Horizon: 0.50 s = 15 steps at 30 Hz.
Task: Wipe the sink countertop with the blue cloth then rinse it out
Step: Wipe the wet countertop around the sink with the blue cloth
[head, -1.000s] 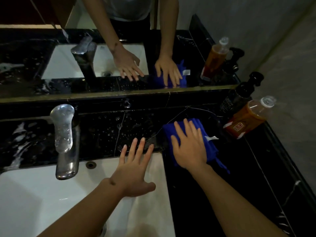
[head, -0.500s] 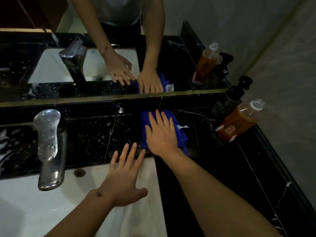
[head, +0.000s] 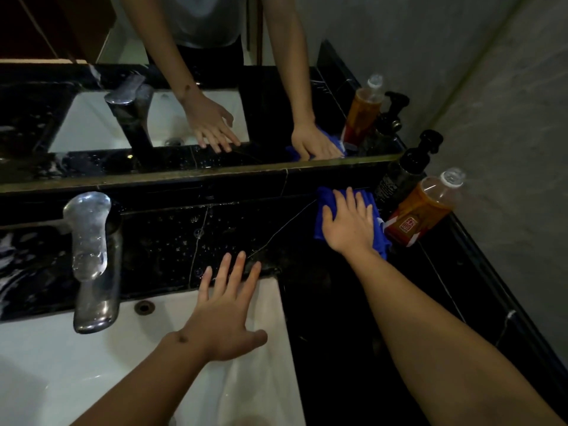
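Observation:
The blue cloth lies flat on the black marble countertop at the back right, against the splashback. My right hand presses down on it, palm flat and fingers spread. The cloth's right edge is close to the orange bottle. My left hand is open, fingers apart, resting over the back right corner of the white sink basin with its fingertips on the counter's edge. Water droplets dot the counter behind the basin.
A chrome faucet stands at the left over the basin. An orange liquid bottle and a dark pump bottle stand in the back right corner. A mirror runs along the back; a grey wall closes the right side.
My right hand slid the blue cloth left toward the middle, then back right along the splashback, up to the bottles. My left hand stayed at the basin corner.

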Motion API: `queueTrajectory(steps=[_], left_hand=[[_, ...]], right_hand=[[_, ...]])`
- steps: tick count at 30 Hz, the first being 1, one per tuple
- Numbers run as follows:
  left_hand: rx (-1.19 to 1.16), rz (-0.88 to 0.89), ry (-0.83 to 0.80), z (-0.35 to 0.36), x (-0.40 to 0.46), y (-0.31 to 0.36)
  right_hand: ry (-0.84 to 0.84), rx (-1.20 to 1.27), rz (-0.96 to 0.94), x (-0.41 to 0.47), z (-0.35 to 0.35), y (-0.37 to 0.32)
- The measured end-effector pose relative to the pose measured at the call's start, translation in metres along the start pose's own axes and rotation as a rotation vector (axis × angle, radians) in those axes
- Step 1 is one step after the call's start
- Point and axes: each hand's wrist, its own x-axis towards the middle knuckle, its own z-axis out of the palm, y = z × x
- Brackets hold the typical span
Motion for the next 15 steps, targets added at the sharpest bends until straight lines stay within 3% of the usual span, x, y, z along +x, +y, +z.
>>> queueTrajectory(steps=[4,7,12,15], left_hand=[[0.004,-0.003,0.015,0.003,0.001,0.0],[0.019,-0.008,0.012,0.002,0.001,0.002],[0.013,-0.015,0.006,0.001,0.001,0.0],[0.013,-0.023,0.023,0.001,0.001,0.001]], right_hand=[[-0.013,0.001,0.062,-0.03,-0.002,0.002],[-0.005,0.014,0.008,-0.073,0.001,0.013],[-0.032,-0.029,-0.105,-0.125,-0.006,0.068],[-0.051,-0.056,-0.034,-0.137,-0.014,0.093]])
